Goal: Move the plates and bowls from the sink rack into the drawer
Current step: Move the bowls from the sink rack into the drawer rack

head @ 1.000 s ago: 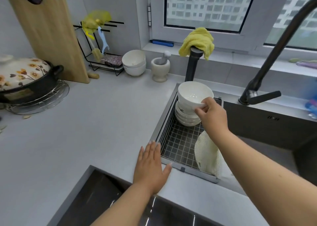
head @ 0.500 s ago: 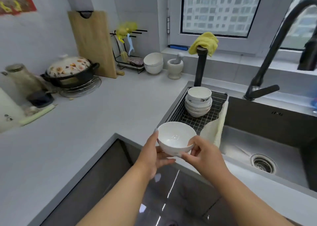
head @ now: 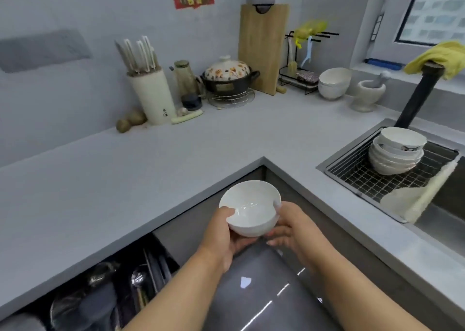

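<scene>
Below the inner corner of the counter, a white bowl is held in the air by both hands. The left hand cups it from beneath, thumb hooked over the near rim; the right hand grips the opposite side, fingers curled under the base. The bowl tilts slightly toward the camera and touches nothing else.

The step in hand looks like the carry: one bowl is away from the rack and on its way down to the drawer, which stands open under the counter's front edge at lower left. A stack of bowls waits at the rack's far end, so much of the task remains.

The next move probably calls for lowering the bowl leftward into the drawer. What shows inside is dark and blurred, with cutlery-like shapes in dividers, so I cannot tell where a free spot lies.

The bowl is smooth, glossy, round and deep, likely slippery if wet. The rack is a steel wire grid set in the sink's left end, with a pale nubbly cloth draped over its near corner. The counter is matte grey.
</scene>
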A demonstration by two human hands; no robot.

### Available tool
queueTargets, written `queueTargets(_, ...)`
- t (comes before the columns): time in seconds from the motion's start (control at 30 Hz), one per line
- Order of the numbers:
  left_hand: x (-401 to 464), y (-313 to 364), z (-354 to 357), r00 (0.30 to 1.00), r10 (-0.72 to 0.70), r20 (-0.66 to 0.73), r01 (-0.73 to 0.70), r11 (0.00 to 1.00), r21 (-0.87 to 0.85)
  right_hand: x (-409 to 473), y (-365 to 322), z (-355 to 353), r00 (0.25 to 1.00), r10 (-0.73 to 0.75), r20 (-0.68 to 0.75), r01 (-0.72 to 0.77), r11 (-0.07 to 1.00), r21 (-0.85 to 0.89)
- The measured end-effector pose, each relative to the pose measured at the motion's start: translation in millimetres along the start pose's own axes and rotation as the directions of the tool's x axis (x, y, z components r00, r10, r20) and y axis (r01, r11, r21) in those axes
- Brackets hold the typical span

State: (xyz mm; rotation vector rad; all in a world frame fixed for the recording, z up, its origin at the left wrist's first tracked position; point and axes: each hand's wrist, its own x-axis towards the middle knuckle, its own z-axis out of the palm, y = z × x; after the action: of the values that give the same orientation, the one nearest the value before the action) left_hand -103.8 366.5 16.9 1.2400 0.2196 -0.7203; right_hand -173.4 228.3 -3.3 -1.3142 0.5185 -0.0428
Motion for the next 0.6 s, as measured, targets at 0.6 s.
queueTargets(0.6, -142, -21, -357, 0.822, 0.116, -0.558, -0.077, 0.993, 0.094, -33, 108, 312, 0.903, 0.166, 0.396, -0.048, 0.955, -0.293)
